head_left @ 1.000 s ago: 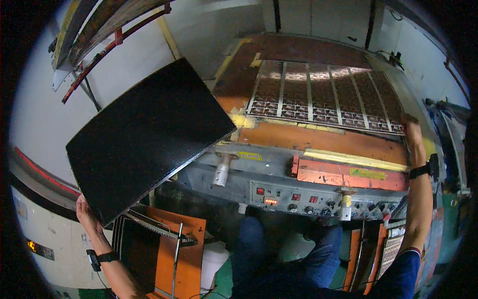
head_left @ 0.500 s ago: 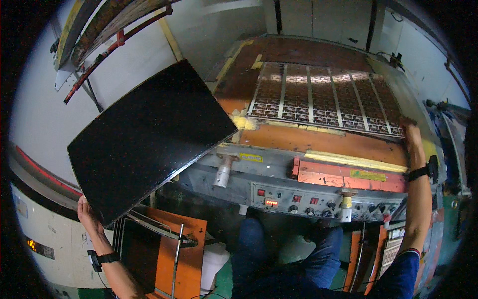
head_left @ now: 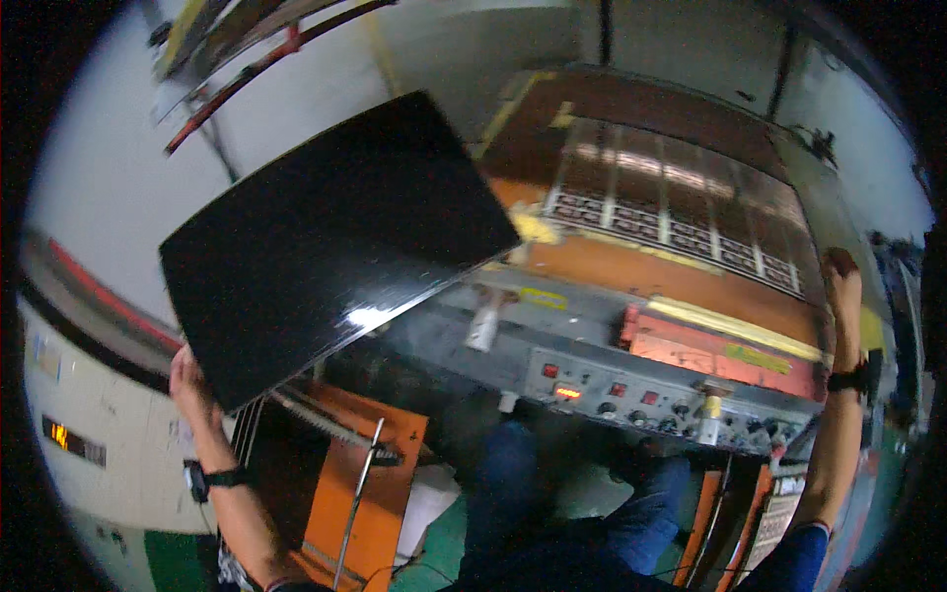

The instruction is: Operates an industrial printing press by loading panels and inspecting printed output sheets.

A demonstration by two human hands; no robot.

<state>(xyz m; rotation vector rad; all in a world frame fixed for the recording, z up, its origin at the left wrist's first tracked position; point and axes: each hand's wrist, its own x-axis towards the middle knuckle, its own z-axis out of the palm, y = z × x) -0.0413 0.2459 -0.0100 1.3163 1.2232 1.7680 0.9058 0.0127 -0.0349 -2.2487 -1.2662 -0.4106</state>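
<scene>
My left hand [head_left: 193, 385] is closed on the lower left corner of a large, glossy black panel [head_left: 326, 237], holding it tilted. The panel's right corner reaches the front left of a machine bed [head_left: 592, 252]. On that bed lies a flat sheet [head_left: 681, 197] printed with rows of small dark pictures, split by pale strips. Beside the sheet's near right corner is my right hand [head_left: 843, 276]. Motion blurs its fingers, and a gap shows between it and the sheet's corner.
A control panel [head_left: 631, 395] with knobs and red switches runs along the machine's front. Above it sits an orange-red block [head_left: 720, 345]. A rack with an orange board [head_left: 365, 483] stands low on the left. Red bars [head_left: 266, 59] overhang the upper left.
The view has turned, so most things appear farther right. My right hand has moved away from the sheet's corner. My left hand still holds the black panel.
</scene>
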